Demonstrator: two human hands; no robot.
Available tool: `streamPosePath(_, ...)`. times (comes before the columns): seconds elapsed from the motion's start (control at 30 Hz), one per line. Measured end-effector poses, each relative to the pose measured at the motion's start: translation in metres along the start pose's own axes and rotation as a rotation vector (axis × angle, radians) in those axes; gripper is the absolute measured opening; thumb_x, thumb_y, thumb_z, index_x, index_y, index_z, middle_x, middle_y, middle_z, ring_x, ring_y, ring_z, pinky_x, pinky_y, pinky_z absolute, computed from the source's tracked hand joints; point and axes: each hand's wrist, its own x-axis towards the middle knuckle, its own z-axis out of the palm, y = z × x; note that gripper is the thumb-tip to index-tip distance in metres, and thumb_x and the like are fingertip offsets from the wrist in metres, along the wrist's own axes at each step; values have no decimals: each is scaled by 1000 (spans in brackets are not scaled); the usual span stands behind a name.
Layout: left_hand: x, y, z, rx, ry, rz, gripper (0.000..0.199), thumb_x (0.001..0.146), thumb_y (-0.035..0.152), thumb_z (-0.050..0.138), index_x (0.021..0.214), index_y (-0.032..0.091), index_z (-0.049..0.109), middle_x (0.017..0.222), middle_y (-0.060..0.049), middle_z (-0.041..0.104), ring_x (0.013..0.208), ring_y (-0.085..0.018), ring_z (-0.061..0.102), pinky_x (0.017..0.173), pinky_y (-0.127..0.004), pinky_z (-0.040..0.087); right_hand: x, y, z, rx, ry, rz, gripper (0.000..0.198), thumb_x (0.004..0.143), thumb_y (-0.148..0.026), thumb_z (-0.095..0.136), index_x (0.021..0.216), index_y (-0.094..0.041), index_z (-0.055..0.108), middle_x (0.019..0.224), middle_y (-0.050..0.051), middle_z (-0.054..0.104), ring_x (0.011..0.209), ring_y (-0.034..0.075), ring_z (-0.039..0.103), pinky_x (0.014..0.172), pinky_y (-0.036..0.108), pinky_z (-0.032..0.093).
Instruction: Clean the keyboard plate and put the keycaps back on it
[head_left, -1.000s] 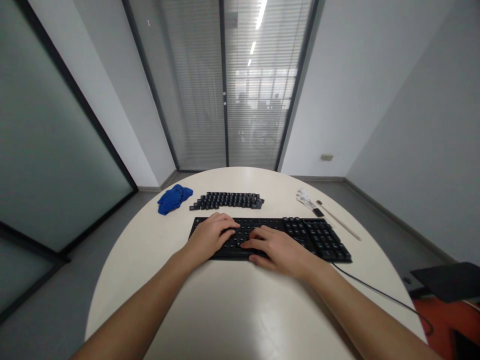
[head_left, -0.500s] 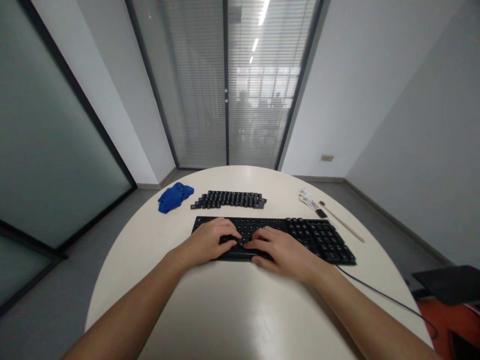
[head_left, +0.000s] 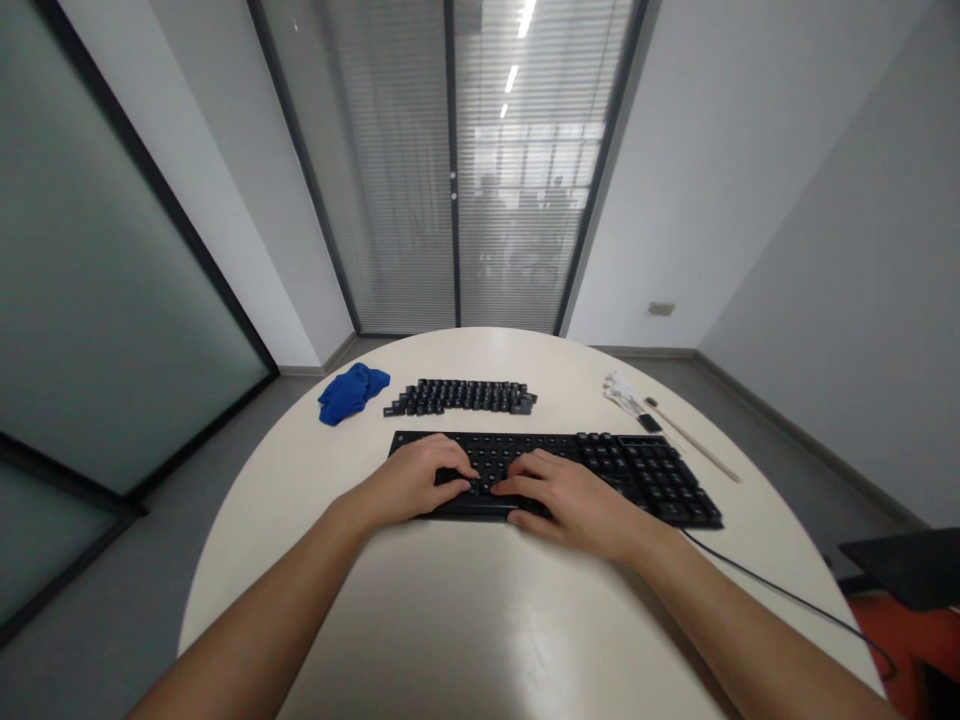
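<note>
A black keyboard [head_left: 517,443] lies across the round table. Its main section has bare key posts where keycaps are off, while the right-hand blocks carry their keys. My left hand [head_left: 424,478] rests over its left part, thumb and forefinger tips drawn close together; whatever is between them is too small to make out. My right hand [head_left: 562,495] lies over the middle, its forefinger stretched toward the left fingertips and its thumb apart at the front edge. Behind the keyboard, loose black keycaps [head_left: 469,397] stand in rows. Both hands hide part of the keyboard.
A crumpled blue cloth [head_left: 351,393] lies at the table's back left. At the back right are a white bundle with a black end [head_left: 628,396] and a thin stick with a dark tip [head_left: 697,442]. The keyboard cable [head_left: 780,595] runs off the right edge.
The view has shifted slightly. Both hands stay at nearly the same place on the keyboard, with only small finger movement.
</note>
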Motion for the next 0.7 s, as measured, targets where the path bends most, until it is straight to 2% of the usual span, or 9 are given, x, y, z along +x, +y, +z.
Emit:
streamPosePath(0.37, 0, -3, 0, -35, -8, 11, 13, 91, 20, 68, 101, 23, 74, 101, -3, 73, 98, -18, 64, 91, -33, 50, 0, -1, 1, -14, 10, -5, 31, 96, -30, 60, 125, -22, 66, 113, 9, 65, 105, 23, 60, 94, 40, 51)
streamPosePath(0.7, -1, -1, -2, -45, -55, -4, 15, 93, 20, 65, 104, 24, 74, 103, -3, 72, 100, -19, 63, 93, -33, 47, 1, -1, 7, -32, 48, -36, 29, 95, -29, 61, 122, -21, 66, 120, 10, 65, 109, 24, 59, 98, 43, 49)
